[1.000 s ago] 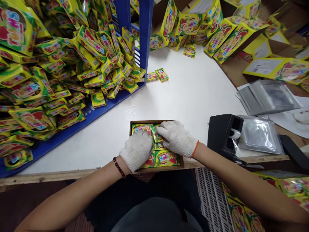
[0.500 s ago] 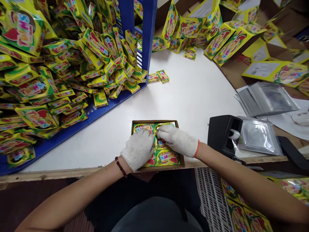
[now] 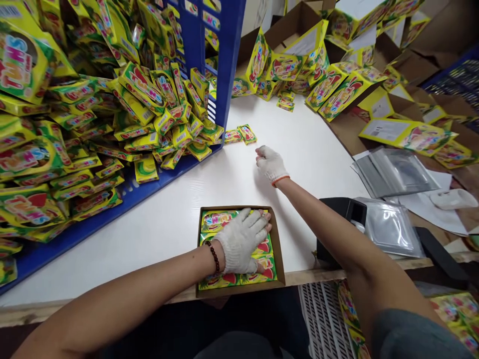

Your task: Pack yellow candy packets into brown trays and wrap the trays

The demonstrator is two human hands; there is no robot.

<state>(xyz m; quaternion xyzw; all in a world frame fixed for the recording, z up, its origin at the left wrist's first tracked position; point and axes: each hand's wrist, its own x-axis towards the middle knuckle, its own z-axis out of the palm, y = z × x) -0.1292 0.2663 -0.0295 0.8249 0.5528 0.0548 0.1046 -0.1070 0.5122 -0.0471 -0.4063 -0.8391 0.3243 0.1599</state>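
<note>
A shallow brown cardboard tray [image 3: 278,249] sits at the near edge of the white table, filled with yellow-green snack packets [image 3: 215,221]. My left hand [image 3: 242,240], in a white knit glove, lies flat on those packets with fingers spread. My right hand [image 3: 270,163], gloved too, reaches far out over the table with nothing in it. It hovers just short of two loose packets [image 3: 241,134] lying by the corner of the blue crate [image 3: 224,60].
The blue crate at left spills a big heap of packets [image 3: 93,119]. Printed yellow cartons [image 3: 337,89] lie across the back right. A black tape dispenser [image 3: 337,219] and clear plastic bags [image 3: 392,172] sit to the right. A white slatted crate [image 3: 325,319] stands below the table edge.
My right hand left the tray and stretched forward toward the two loose packets. My left hand opened flat on the tray's packets. The view tilted, so the tray appears lower.
</note>
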